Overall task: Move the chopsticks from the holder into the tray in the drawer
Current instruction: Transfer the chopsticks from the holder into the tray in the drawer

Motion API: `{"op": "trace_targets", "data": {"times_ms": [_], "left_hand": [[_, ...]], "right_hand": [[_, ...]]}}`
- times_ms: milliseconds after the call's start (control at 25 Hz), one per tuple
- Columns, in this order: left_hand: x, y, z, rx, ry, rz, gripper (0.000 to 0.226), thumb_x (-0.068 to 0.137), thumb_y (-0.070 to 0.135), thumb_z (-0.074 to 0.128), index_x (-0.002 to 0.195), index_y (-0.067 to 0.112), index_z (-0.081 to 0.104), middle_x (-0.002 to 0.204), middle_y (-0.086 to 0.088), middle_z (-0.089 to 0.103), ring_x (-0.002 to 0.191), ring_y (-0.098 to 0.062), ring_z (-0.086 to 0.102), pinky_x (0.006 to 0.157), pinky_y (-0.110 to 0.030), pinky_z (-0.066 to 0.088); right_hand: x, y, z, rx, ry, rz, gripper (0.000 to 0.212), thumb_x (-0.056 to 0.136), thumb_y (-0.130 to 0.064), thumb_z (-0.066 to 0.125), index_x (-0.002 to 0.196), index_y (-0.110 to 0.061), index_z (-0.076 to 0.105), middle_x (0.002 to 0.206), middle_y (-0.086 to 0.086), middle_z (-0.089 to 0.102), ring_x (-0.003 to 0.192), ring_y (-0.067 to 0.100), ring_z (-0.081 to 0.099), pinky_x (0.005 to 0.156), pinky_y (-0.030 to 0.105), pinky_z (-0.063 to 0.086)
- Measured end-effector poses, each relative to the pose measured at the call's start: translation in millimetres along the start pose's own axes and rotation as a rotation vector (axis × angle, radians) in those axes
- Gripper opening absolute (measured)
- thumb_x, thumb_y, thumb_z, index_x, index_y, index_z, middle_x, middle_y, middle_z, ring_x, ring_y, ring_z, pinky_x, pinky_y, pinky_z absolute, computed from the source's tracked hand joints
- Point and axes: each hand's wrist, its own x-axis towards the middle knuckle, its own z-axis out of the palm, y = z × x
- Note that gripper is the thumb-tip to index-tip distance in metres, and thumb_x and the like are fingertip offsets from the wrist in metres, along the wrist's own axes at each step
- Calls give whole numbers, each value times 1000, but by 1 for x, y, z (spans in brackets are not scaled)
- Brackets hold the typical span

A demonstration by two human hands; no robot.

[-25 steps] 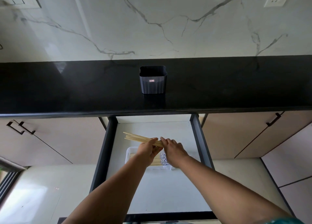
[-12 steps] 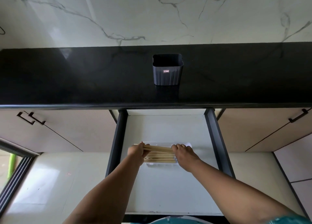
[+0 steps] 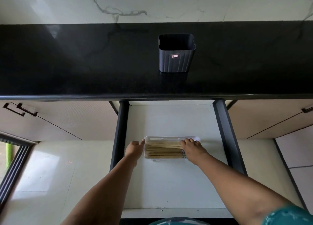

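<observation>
Several wooden chopsticks [image 3: 163,150] lie flat, side by side, in the white tray [image 3: 169,137] on the floor of the open drawer [image 3: 171,121]. My left hand [image 3: 135,148] rests at the tray's left end, fingers loosely curled, a fingertip against the rim. My right hand [image 3: 192,148] lies over the right ends of the chopsticks, fingers spread and touching them. The dark grey holder [image 3: 176,58] stands upright on the black counter [image 3: 84,63] above the drawer, and nothing shows inside it.
Dark drawer rails [image 3: 223,133] run along both sides of the drawer. Beige cabinet fronts with black handles [image 3: 20,110] flank it. A marble wall rises behind the counter. Pale floor tiles and a door frame [image 3: 15,163] lie at the left.
The bundle I held above the tray a second ago has gone down into it. Both hands have let go and now rest at the tray's ends.
</observation>
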Motion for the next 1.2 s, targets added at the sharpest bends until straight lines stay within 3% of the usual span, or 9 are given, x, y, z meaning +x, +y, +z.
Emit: {"op": "trace_targets", "data": {"times_ms": [120, 280, 520, 720, 920, 1000, 1120, 1200], "left_hand": [[7, -6, 7, 120, -81, 66, 20, 94, 28, 50, 99, 17, 66, 88, -4, 61, 73, -16, 52, 59, -25, 38], [11, 0, 9, 208, -122, 118, 23, 91, 17, 42, 95, 16, 64, 88, -6, 61, 71, -17, 51, 54, -23, 36], [16, 1, 16, 199, -121, 81, 23, 88, 12, 45, 101, 13, 64, 92, -7, 63, 73, -16, 53, 55, -24, 39], [17, -1, 18, -27, -84, 51, 45, 90, 8, 49, 134, 15, 51, 121, -10, 62, 97, -20, 54, 79, -29, 43], [14, 1, 22, 24, -93, -13, 41, 90, 15, 43, 130, 14, 55, 106, -5, 60, 89, -19, 53, 72, -27, 39], [11, 2, 21, 61, -94, 13, 44, 90, 19, 44, 133, 16, 52, 111, -7, 61, 91, -21, 55, 71, -28, 40], [5, 3, 17, 279, -75, 168, 55, 90, 21, 50, 143, 14, 36, 138, -13, 52, 118, -31, 53, 92, -38, 47], [-1, 1, 15, 412, -52, 292, 63, 90, 20, 53, 147, 11, 28, 147, -15, 41, 132, -33, 43, 107, -41, 37]], "right_hand": [[9, -11, 2, -41, 48, 2, 50, 87, 1, 45, 135, -9, 39, 130, 11, 46, 120, 29, 48, 98, 39, 38], [15, -10, 3, -10, 75, 30, 43, 86, 4, 45, 126, -10, 46, 125, 10, 52, 115, 29, 54, 98, 38, 38], [21, -11, 5, 31, 23, 63, 41, 85, 6, 48, 124, -7, 50, 125, 9, 57, 110, 28, 61, 96, 38, 45], [19, -7, 7, 127, 47, 89, 49, 85, 5, 51, 132, -9, 49, 128, 6, 58, 111, 23, 62, 101, 35, 44], [11, -6, 4, 450, -15, 86, 52, 89, 7, 40, 138, -8, 46, 142, 8, 43, 127, 26, 47, 104, 37, 42], [7, -9, 3, 469, 7, 114, 48, 89, 6, 37, 133, -7, 48, 140, 8, 44, 126, 28, 47, 100, 38, 44], [0, -7, 3, 489, 50, 200, 45, 87, 6, 38, 128, -7, 52, 133, 9, 48, 121, 29, 49, 92, 39, 49], [-4, 1, 5, 491, -41, 152, 51, 88, 4, 38, 136, -8, 49, 140, 8, 46, 127, 30, 46, 99, 38, 46]]}}
